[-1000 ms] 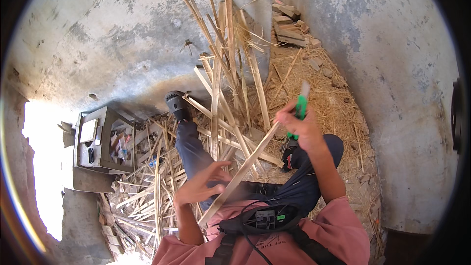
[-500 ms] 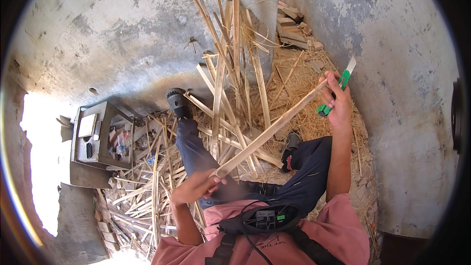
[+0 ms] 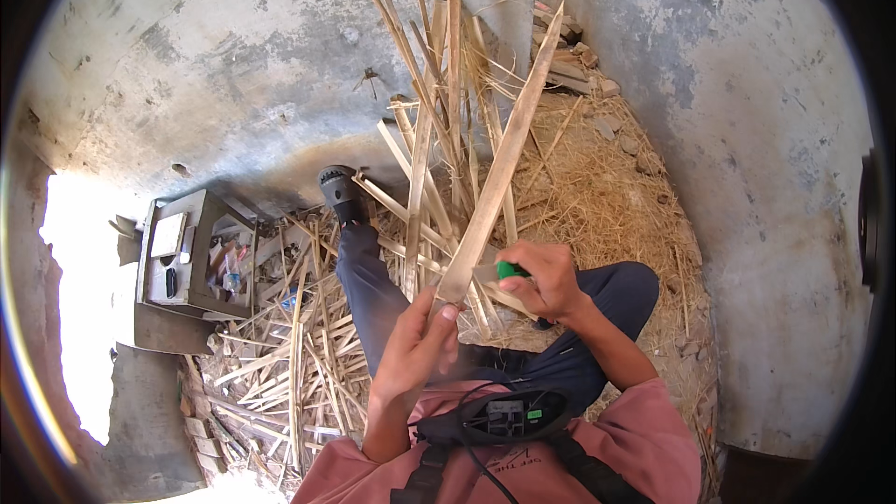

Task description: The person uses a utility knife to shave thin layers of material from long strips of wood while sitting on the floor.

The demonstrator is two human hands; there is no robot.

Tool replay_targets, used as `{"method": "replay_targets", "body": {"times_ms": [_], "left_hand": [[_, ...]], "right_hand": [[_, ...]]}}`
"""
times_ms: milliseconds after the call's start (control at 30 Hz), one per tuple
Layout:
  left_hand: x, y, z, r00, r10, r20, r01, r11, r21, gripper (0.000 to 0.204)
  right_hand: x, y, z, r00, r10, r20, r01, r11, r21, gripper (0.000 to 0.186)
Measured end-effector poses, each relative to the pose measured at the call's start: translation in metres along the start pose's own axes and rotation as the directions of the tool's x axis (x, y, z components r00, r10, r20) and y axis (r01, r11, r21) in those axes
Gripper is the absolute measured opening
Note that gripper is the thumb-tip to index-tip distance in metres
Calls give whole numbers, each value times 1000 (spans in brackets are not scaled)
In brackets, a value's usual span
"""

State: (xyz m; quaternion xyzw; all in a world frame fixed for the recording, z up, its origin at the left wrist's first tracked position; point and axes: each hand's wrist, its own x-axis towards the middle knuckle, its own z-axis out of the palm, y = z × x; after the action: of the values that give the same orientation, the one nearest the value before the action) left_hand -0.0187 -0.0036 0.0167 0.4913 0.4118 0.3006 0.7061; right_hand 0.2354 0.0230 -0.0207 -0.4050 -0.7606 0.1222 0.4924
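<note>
A long flat split-bamboo strip (image 3: 507,159) slants up and away from my left hand (image 3: 418,348), which is closed on its lower end. My right hand (image 3: 546,285) grips a green utility knife (image 3: 511,270), its blade at the right edge of the strip, just above my left fingers. Behind them, many more strips (image 3: 419,196) lean against the wall and lie across my legs' surroundings.
A small open cabinet (image 3: 175,257) with odds and ends stands at left beside a bright opening (image 3: 79,308). Straw (image 3: 616,215) and scattered strips (image 3: 280,373) cover the floor. Broken wood pieces (image 3: 567,70) are piled in the far corner. Concrete walls (image 3: 765,177) curve around me.
The strip has swung upright, away from me. My left hand has shifted right along with it, and my right hand has brought the knife down and left to the strip's lower part.
</note>
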Motion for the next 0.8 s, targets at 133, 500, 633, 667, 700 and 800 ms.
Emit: {"method": "replay_targets", "body": {"times_ms": [133,500,633,667,700,800], "left_hand": [[10,-20,-1,982,188,7,-188,982,-2,27],[14,-14,18,957,257,-135,-217,942,257,31],[19,-25,16,928,346,-140,-287,901,325,44],[19,-26,15,929,341,-143,-277,898,343,45],[19,-26,15,930,336,-146,-266,893,362,45],[17,-23,15,928,335,-163,-231,861,453,42]], "right_hand": [[0,-5,4,996,-45,77,47,999,-20,36],[-5,-5,11,995,-82,65,86,994,-65,34],[-1,-7,10,997,-83,4,83,992,-95,33],[-1,-7,8,997,-73,2,73,991,-112,34],[-1,-7,8,997,-73,-4,72,991,-112,34],[-1,-7,8,998,-69,-7,67,989,-131,34]]}}
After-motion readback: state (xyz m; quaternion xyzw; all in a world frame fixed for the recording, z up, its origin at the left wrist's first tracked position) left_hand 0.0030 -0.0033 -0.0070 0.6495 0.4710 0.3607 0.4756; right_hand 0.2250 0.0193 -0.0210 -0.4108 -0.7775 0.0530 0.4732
